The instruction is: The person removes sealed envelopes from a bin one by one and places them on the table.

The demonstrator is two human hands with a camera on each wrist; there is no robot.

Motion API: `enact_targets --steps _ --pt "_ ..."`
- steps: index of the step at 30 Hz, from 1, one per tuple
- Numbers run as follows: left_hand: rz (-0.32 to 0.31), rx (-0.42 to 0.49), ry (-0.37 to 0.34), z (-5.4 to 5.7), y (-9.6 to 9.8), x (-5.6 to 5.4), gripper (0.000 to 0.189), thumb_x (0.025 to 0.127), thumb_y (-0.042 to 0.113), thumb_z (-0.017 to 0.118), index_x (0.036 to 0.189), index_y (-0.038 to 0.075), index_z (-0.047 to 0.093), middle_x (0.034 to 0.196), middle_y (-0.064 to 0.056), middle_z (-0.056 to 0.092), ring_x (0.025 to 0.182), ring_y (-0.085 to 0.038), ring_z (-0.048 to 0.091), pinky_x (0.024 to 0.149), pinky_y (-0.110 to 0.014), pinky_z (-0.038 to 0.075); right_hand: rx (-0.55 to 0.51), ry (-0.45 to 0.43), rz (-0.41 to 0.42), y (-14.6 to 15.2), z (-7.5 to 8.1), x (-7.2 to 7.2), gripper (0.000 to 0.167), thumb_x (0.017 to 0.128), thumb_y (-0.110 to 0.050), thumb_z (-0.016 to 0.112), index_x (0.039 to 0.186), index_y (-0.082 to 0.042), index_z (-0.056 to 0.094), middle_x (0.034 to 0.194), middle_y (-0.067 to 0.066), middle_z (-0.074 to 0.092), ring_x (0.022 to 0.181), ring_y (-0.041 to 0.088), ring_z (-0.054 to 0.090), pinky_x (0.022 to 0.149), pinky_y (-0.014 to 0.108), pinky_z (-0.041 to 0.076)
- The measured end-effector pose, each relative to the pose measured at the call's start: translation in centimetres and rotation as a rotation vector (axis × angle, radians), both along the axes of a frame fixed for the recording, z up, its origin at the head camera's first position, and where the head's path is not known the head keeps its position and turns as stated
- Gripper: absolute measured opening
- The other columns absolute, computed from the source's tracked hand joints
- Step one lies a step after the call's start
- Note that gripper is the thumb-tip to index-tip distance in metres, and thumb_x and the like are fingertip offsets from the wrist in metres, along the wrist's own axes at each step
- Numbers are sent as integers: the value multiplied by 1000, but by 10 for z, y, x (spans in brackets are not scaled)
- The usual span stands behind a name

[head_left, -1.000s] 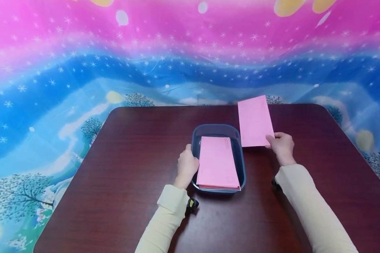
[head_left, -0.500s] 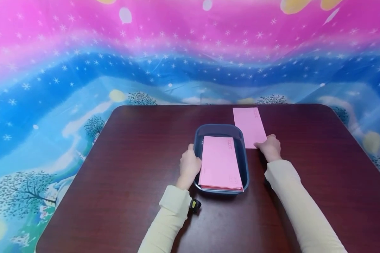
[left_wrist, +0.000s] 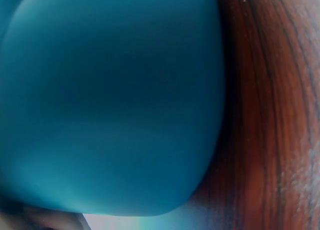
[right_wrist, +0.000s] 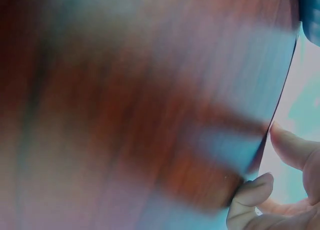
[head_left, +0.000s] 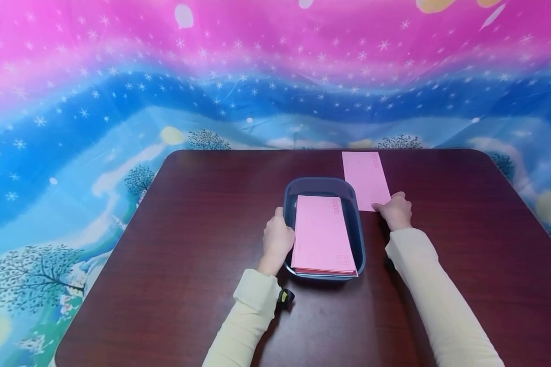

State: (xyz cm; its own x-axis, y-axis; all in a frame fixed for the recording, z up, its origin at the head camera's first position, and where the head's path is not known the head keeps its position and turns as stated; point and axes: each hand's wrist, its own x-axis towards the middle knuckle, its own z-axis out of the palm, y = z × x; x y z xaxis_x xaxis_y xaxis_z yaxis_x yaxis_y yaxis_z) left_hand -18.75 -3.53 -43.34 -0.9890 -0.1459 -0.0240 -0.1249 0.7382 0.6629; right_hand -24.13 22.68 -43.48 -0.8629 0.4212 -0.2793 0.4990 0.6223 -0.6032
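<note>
Fingers (right_wrist: 250,197) of the right hand (head_left: 397,211) pinch a pink envelope (head_left: 365,178) by one corner; the left hand (head_left: 277,237) grips a blue tray (head_left: 321,187).

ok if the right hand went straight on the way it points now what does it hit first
The loose pink envelope: the right hand touches it by its near right corner. Past that, probably the patterned backdrop behind the table, though exact heading and depth are hard to judge.

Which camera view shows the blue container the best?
The head view: almost the whole rim of the blue container and the envelope stack inside are visible. The left wrist view shows only its outer side; the right wrist view, apparently just a corner, upper right.
</note>
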Motion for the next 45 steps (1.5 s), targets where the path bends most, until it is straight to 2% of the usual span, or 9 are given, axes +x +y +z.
enact_targets --steps 7,11,14,17,23,30,33,37,45 --pt "-8 -9 -10 3 4 1 45 87 3 58 131 5 48 107 -18 68 91 -33 68 75 -45 55 -29 8 -53 2 2 3 69 90 -26 58 137 13 24 133 40 28 110 49 45 100 57 42" --pt "-10 -25 -22 4 5 2 46 88 4 58 133 4 47 109 -18 68 93 -33 68 76 -45 55 -75 72 -60 0 8 9 68 92 -29 56 141 6 23 136 36 31 113 45 44 103 55 39" --pt "-8 -43 -10 5 4 2 45 87 4 59 131 3 48 106 -19 68 91 -34 68 74 -45 55 -58 125 36 -7 21 18 61 95 -31 52 138 5 29 129 33 43 109 41 46 98 53 42" --pt "-3 -46 -4 6 3 3 44 87 4 59 130 3 49 106 -19 68 91 -34 69 75 -45 56 9 177 160 -20 36 35 49 96 -33 50 126 6 43 109 28 55 93 36 52 80 44 46" --pt "1 -48 -3 5 1 2 43 88 4 58 129 2 49 106 -20 68 90 -34 69 74 -46 56 117 224 374 -53 49 81 35 95 -34 54 99 1 58 73 10 54 65 22 50 59 28 37" --pt "-13 -41 -16 3 2 1 46 88 4 57 132 2 47 107 -20 67 91 -35 68 74 -46 55 249 65 531 -74 52 123 62 90 -49 58 116 6 60 90 17 61 73 22 57 63 36 48" --pt "-12 -42 -14 2 3 1 45 88 4 57 131 3 47 107 -20 67 92 -35 68 76 -47 55 371 68 565 -78 51 134 64 86 -55 60 104 7 66 85 17 60 70 23 56 59 38 48" --pt "-7 -36 1 2 2 1 44 88 3 57 131 2 47 107 -21 67 91 -36 68 75 -47 55 426 112 561 -81 47 141 55 85 -51 63 85 4 68 72 12 50 61 21 47 49 32 39" --pt "-1 -28 6 3 3 -1 44 87 2 56 130 2 48 106 -22 67 93 -37 68 76 -49 54 384 214 500 -78 44 146 42 87 -36 66 94 4 69 74 13 53 60 22 50 49 34 43"
